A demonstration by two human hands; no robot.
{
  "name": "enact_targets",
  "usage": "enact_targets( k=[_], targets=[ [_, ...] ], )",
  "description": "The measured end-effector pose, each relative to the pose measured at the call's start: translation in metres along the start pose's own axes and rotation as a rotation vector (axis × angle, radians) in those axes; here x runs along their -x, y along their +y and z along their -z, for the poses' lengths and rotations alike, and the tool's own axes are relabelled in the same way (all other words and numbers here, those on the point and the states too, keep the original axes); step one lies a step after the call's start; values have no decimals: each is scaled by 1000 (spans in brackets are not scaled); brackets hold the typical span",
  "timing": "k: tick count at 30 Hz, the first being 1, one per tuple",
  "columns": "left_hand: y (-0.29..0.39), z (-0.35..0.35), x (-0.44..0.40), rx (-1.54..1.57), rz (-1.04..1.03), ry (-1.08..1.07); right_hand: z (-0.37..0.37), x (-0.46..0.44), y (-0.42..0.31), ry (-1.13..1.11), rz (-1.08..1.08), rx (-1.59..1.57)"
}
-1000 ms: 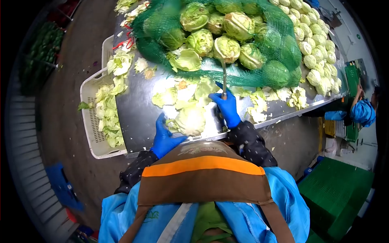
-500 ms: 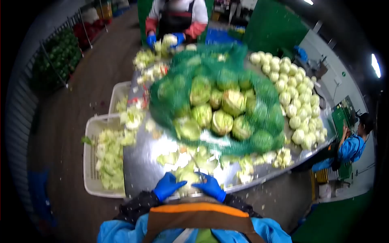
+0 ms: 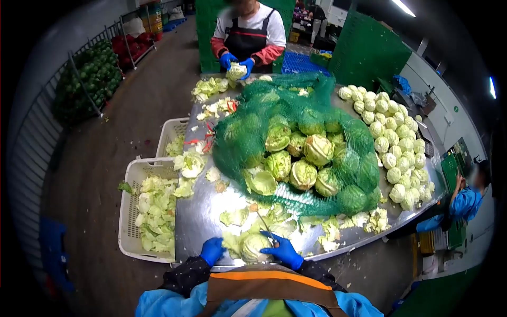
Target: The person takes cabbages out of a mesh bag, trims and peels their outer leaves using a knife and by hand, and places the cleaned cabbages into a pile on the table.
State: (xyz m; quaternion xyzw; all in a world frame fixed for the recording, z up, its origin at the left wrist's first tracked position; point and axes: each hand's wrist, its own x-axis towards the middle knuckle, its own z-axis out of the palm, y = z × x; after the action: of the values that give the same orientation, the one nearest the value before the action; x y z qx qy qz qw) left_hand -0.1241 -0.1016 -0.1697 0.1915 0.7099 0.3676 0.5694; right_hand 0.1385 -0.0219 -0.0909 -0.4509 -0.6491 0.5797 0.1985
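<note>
Metal table [image 3: 196,227] underlies right hand [image 3: 285,252] curled round knife [image 3: 268,228].

Here's 1 pale-green cabbage [image 3: 254,248], rounded, sitting near the worktop's [image 3: 196,228] edge among loose leaves [image 3: 235,217], and 1 slim-bladed knife [image 3: 266,226], in the right hand [image 3: 286,252] beside it, blade slanting forward and left.

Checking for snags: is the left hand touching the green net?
Apart. The head view shows bare tabletop between the left hand and the green net.

Vivid blue gloves [image 3: 212,251], a green mesh bag [image 3: 296,142] and a brown apron [image 3: 269,285] striped orange.
</note>
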Motion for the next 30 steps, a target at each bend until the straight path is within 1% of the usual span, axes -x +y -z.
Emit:
enact_targets(
  k=[1,2,3,4,6,8,10,12,13,14,16,18,19,20,22,23,24,26,27,28,30],
  targets=[
    [2,11,-2,-127,38,4,-2,2,13,35,39,13],
    [3,22,-4,-254,78,10,-2,4,21,81,-9,-25],
    [6,27,-3,-300,91,55,-4,2,28,120,-89,-84],
    [9,30,-2,-475,-36,117,-6,3,35,157,-182,-146],
    [20,34,10,-820,-264,218,1,6,37,82,-355,-313],
    [54,20,41,-533,-761,164,4,7,20,68,-350,-305],
    [99,-1,63,-676,-873,-162,-4,1,18,99,-230,-308],
    [98,-28,59,-726,-897,-347,-5,0,10,81,-133,-36],
    [96,-39,55,-816,-775,-435,-5,1,2,17,-113,-92],
    [80,-49,48,-888,-774,-443,-5,3,-5,-15,-79,-126],
    [75,-58,38,-765,-770,-446,-5,3,4,0,-56,-125],
    [74,-67,37,-615,-844,-362,-5,1,4,69,-75,-375],
    [76,-71,39,-537,-874,-310,0,-3,-1,80,-49,-321],
    [79,-78,40,-524,-952,-246,3,-3,-8,105,-41,-373],
    [86,-87,40,-552,-845,-201,15,-16,-2,121,74,-136],
    [84,-89,34,-664,-875,-172,20,-23,-1,129,137,-14],
    [88,-92,35,-775,-848,-163,22,-26,-8,84,82,156],
    [99,-99,38,-996,-793,-141,24,-36,-1,51,183,112],
    [102,-99,35,-1010,-791,-193,39,-34,-33,31,-107,247],
    [102,-101,34,-1030,-774,-183,56,-48,13,189,-74,-112],
    [96,-103,29,-998,-780,-161,118,-44,19,637,185,-379]
  ],
)
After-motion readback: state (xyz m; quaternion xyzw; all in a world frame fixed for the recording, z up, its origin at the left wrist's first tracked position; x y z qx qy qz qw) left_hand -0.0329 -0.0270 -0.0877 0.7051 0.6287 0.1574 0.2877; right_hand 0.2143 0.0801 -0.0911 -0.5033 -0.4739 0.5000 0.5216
